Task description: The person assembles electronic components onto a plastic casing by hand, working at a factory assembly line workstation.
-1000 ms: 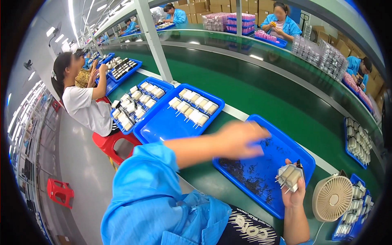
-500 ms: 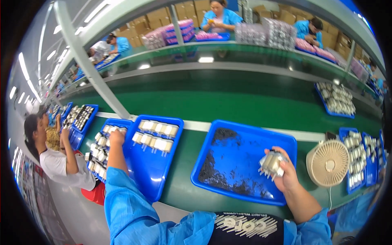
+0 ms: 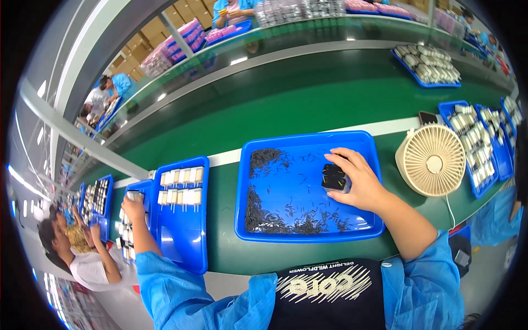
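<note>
My right hand (image 3: 360,181) is closed around a small bunch of blocks (image 3: 334,179), their black ends turned upward, above the wide blue tray (image 3: 308,238). Small black strips (image 3: 254,206) lie heaped along that tray's left and near sides and scattered over its floor. Far to the left, my left hand (image 3: 133,210) has its fingers around a whitish block (image 3: 134,195) over a tray of similar blocks (image 3: 125,234). Between my hands, a blue tray (image 3: 181,242) carries two rows of white blocks (image 3: 180,196) with thin prongs.
A beige fan (image 3: 432,160) stands right of the wide tray, its cable trailing down. Beyond it are blue trays of white blocks (image 3: 476,146). Another loaded tray (image 3: 426,67) sits on the green belt (image 3: 275,102). A person in white (image 3: 93,269) sits at left, near a slanting metal post (image 3: 82,137).
My view has shifted. The bunch in my right hand has turned from prongs showing to black ends up. My left hand has drawn nearer, with a whitish block now visible in it.
</note>
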`<state>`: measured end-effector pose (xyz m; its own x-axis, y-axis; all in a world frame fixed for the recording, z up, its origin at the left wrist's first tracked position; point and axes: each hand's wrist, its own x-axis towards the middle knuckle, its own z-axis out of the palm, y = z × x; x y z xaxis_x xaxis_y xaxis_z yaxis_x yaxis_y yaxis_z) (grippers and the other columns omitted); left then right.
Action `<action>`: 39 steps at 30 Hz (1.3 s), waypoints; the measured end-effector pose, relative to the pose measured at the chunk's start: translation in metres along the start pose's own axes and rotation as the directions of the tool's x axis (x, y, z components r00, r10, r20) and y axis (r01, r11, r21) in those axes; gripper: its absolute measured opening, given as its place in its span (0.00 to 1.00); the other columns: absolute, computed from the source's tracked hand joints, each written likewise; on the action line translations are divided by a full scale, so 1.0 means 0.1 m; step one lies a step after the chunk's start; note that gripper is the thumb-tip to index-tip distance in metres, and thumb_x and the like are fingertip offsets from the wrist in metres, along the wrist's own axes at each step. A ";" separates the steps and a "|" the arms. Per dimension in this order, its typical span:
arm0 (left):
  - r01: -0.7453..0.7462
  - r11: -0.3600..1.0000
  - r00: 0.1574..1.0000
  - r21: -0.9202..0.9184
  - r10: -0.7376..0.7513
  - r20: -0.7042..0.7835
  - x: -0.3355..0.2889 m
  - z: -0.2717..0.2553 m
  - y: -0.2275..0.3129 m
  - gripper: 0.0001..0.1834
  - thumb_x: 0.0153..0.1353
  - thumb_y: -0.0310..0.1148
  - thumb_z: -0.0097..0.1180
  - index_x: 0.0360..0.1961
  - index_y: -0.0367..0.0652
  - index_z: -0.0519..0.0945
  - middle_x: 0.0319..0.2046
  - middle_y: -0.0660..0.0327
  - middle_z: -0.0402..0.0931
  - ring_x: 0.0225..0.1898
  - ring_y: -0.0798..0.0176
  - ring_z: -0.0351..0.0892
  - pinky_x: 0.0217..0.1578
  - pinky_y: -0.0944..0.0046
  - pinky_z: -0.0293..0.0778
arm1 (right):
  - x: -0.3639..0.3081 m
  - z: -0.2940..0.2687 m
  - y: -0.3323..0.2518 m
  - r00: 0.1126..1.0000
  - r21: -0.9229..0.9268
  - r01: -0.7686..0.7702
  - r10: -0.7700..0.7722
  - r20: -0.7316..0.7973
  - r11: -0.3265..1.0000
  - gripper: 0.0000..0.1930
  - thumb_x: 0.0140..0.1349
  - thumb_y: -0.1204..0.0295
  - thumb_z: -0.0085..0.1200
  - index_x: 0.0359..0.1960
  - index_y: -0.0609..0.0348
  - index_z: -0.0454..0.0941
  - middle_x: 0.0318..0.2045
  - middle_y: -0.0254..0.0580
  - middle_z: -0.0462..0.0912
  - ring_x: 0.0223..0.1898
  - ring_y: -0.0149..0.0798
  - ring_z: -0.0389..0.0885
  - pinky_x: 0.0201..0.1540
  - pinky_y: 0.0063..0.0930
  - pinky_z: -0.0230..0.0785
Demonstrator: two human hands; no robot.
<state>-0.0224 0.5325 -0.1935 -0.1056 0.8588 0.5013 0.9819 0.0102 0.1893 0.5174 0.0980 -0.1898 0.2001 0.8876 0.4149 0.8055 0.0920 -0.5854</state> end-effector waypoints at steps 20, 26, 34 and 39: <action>-0.229 0.014 0.193 -0.973 0.981 -0.032 -3.01 -1.16 3.77 0.23 0.54 0.32 0.63 0.42 0.39 0.61 0.55 0.42 0.57 0.59 0.43 0.58 0.59 0.50 0.56 | -0.03 0.21 0.07 0.855 0.597 -0.112 0.384 -0.350 0.794 0.38 0.45 0.67 0.67 0.59 0.59 0.64 0.54 0.50 0.66 0.56 0.47 0.68 0.60 0.36 0.62; -0.263 0.107 0.078 -0.959 0.993 0.089 -2.87 -1.22 3.98 0.25 0.50 0.33 0.68 0.41 0.40 0.65 0.56 0.44 0.57 0.61 0.42 0.59 0.59 0.51 0.62 | 0.00 0.06 0.16 0.888 0.464 -0.098 0.287 -0.359 0.881 0.32 0.48 0.67 0.65 0.56 0.60 0.67 0.53 0.49 0.67 0.57 0.46 0.67 0.60 0.35 0.61; 0.236 0.144 0.216 -0.961 0.957 0.196 -3.10 -0.95 4.02 0.37 0.46 0.27 0.71 0.51 0.40 0.57 0.59 0.47 0.57 0.59 0.51 0.65 0.55 0.53 0.73 | 0.01 0.10 0.15 0.882 0.460 -0.081 0.279 -0.380 0.884 0.33 0.48 0.68 0.64 0.57 0.61 0.64 0.54 0.51 0.65 0.56 0.48 0.67 0.61 0.37 0.60; 0.411 0.278 0.059 -0.868 0.942 0.329 -3.13 -0.99 3.98 0.53 0.49 0.26 0.69 0.69 0.40 0.44 0.61 0.48 0.58 0.52 0.55 0.76 0.45 0.62 0.79 | -0.02 0.15 0.15 0.922 0.421 -0.070 0.220 -0.319 0.904 0.34 0.48 0.70 0.63 0.58 0.59 0.64 0.55 0.53 0.64 0.57 0.50 0.66 0.61 0.38 0.60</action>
<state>0.3863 0.2167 -0.1912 0.9709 0.2287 -0.0703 0.0928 -0.0888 0.9917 0.5209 0.1038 -0.2098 0.5394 0.6944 0.4763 0.4797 0.2114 -0.8516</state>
